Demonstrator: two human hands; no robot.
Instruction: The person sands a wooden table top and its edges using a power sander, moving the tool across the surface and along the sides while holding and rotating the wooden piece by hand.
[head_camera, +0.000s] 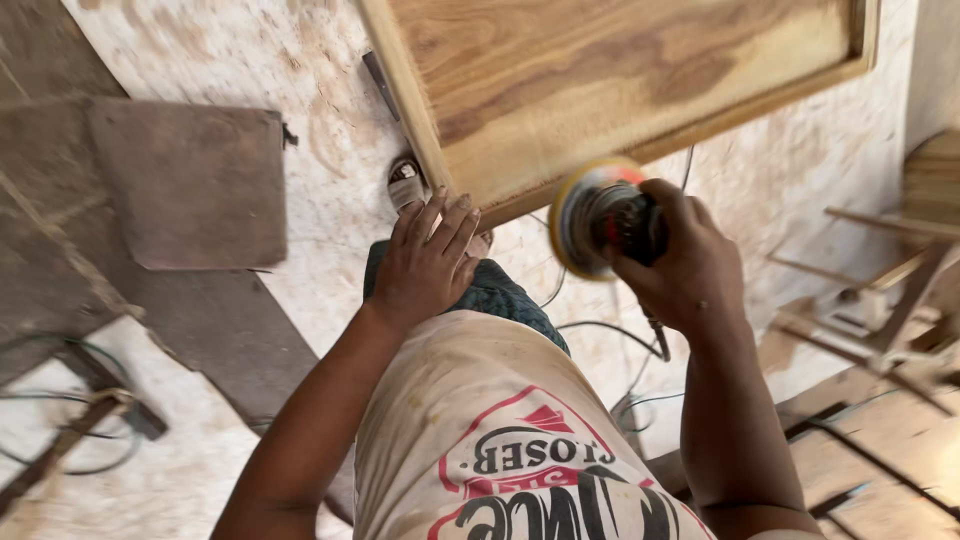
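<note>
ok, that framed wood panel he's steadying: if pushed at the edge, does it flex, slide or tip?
The wood panel looks rigid: solid frame, flat board, so flex seems unlikely. Probably heavy for one hand. Its support is out of view, and the left hand presses its edge while the right hand holds the sander, so it may shift.

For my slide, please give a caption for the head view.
Right hand holds a sander at the panel edge; left hand rests below it.
</note>
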